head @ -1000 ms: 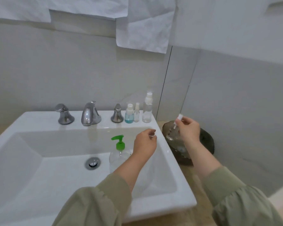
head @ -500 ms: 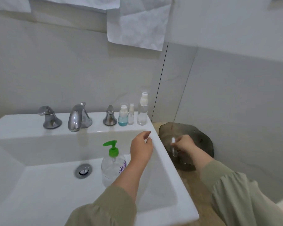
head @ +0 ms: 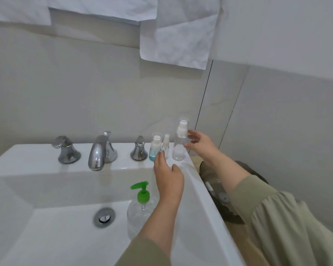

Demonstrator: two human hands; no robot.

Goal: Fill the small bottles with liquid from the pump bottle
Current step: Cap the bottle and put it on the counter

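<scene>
Green pump head on a clear pump bottle (head: pixel 138 210): the bottle stands upright in the basin of the white sink (head: pixel 206 208), long axis vertical, nozzle pointing left. It is right of the drain (head: pixel 104 216), and the left forearm partly covers it.

Count of small bottles: three, all upright in a row at the right end of the sink's rear ledge. From left to right they are a short bottle with blue liquid (head: pixel 154 150), a thin spray bottle (head: pixel 165 143) and a taller clear bottle (head: pixel 179 146) with a white top.

The left hand (head: pixel 168 177) is released, with fingers straight and extended over the ledge. Its fingertips are at the base of the blue and thin bottles and partly screen them.

The right hand (head: pixel 200 145) is also released, with fingers spread and fingertips at the right side of the taller clear bottle. Contact cannot be confirmed. Neither hand grasps anything.

Other items:
- One chrome faucet (head: pixel 99 150) stands between two chrome handles (head: pixel 65 150) (head: pixel 138 148), left of the bottle row.
- One dark dish (head: pixel 227 214) lies beside the sink on the right, mostly hidden by the right arm. It holds small pale items too indistinct to identify.
- White paper sheets (head: pixel 177 35) hang on the wall above.
</scene>
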